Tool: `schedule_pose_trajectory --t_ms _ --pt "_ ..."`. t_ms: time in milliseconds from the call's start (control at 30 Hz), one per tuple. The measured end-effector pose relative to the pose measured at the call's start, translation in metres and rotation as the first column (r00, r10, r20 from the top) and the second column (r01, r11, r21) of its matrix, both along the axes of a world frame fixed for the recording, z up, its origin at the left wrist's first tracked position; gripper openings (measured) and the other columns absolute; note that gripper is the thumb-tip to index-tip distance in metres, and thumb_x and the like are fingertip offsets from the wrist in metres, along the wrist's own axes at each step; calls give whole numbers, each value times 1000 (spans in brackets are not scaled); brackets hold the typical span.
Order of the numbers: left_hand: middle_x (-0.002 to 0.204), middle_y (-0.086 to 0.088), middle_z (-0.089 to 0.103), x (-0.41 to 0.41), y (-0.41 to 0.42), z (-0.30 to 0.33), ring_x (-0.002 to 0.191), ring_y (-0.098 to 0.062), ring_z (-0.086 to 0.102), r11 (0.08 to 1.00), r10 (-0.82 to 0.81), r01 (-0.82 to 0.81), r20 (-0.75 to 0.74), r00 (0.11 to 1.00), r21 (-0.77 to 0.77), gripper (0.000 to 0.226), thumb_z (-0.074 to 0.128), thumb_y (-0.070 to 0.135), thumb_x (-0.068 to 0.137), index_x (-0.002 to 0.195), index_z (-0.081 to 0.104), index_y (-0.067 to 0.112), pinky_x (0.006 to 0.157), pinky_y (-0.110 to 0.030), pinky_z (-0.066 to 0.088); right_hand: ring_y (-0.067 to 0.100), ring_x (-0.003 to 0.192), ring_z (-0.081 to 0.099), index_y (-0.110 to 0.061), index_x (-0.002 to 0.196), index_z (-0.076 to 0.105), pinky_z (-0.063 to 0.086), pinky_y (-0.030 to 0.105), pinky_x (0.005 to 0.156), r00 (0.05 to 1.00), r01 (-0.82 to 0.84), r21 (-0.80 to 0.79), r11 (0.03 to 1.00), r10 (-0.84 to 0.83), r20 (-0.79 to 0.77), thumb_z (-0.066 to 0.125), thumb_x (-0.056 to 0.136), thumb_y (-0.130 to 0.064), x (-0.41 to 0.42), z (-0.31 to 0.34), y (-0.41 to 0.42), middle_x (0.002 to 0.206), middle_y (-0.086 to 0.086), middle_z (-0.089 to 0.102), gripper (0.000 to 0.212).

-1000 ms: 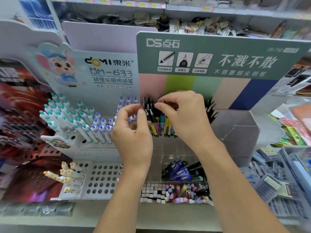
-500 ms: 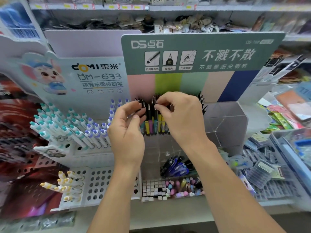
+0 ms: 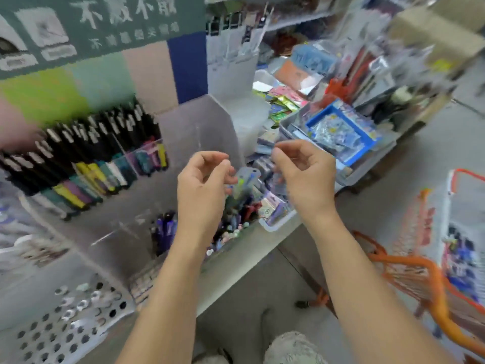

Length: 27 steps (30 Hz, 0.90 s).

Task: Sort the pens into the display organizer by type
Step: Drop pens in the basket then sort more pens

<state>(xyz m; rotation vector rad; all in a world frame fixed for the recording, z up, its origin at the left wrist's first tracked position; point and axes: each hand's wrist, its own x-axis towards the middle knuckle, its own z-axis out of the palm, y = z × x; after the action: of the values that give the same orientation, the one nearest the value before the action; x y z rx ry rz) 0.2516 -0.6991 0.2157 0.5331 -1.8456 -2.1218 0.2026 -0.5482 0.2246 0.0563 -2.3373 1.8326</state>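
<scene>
cluttered shop shelf, orange basket beside

Your way left is walled by black-capped pens packed in the clear organizer; an orange basket crowds your right, with bare floor between.

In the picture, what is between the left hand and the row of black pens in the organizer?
In the head view, only a clear acrylic divider wall of the organizer lies between the left hand and the black pens. No loose pen shows there.
</scene>
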Motion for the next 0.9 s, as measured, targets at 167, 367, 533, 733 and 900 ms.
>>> schedule_pose_trajectory --t_ms 167,367,533,733,900 --pt "65 4 65 -37 128 21 56 -11 62 938 -343 338 57 938 78 14 57 11 101 88 61 15 52 -21 48 11 60 63 -22 80 72 50 26 51 964 245 -78 966 -234 128 72 92 -12 12 -6 145 73 8 71 15" --pt "64 0 58 -34 325 7 53 -12 53 827 -560 543 128 818 147 16 55 8 100 86 58 15 51 -22 40 5 51 58 -20 78 69 46 19 47 903 402 -116 908 -371 217 68 93 -6 61 -23 317 66 1 67 20" --pt "68 -3 62 -19 483 -11 64 -19 58 725 -687 680 194 700 113 15 57 7 97 86 62 15 55 -25 45 8 51 59 -20 75 70 47 25 51 816 536 -33 843 -509 274 72 90 -9 94 -41 465 62 0 67 18" --pt "72 -4 62 -23 564 -31 50 -5 60 674 -720 734 298 626 86 8 56 9 98 92 61 10 54 -22 48 11 64 68 -24 77 68 58 32 62 748 550 58 833 -521 411 75 88 -18 94 -77 551 71 -2 71 15" --pt "83 -6 67 -67 597 -64 65 -14 65 629 -732 775 384 562 64 9 57 12 99 94 64 11 64 -29 53 17 100 66 -16 115 68 54 36 89 601 627 169 761 -610 516 74 89 -41 65 -111 587 105 -3 68 37"
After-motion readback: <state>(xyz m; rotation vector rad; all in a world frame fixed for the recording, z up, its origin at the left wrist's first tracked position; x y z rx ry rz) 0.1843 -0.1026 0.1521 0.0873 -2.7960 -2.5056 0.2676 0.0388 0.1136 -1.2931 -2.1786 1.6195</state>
